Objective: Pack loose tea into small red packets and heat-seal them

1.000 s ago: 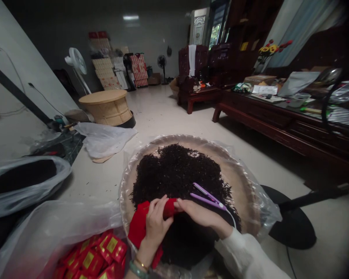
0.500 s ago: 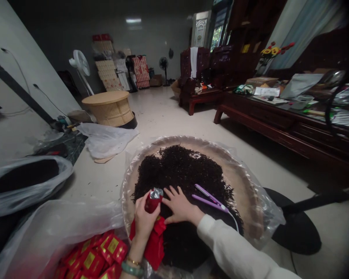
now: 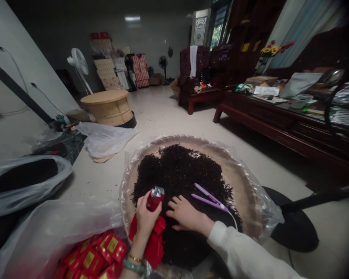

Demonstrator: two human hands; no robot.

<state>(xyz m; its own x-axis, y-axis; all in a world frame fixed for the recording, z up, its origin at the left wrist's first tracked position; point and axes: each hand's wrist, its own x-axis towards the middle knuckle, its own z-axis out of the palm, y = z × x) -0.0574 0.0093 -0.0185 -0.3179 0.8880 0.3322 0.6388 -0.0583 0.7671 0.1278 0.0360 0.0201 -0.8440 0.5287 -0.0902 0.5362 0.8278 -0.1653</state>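
Pale floor (image 3: 159,112), dark furniture behind. Red packets (image 3: 94,254) in plastic bag at left. Left hand (image 3: 145,217) pinching upright red pouch (image 3: 156,198), silver mouth open, above round tray (image 3: 244,186). Right hand (image 3: 186,213), fingers slightly spread, on dark leaves (image 3: 178,166); purple sealer (image 3: 209,198) lies beyond.

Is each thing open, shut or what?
Red pouch: top open
Purple tongs: open, on dark leaves
White bag: open
Clear bag: open, red packets inside
Left hand: gripping pouch
Right hand: fingers apart
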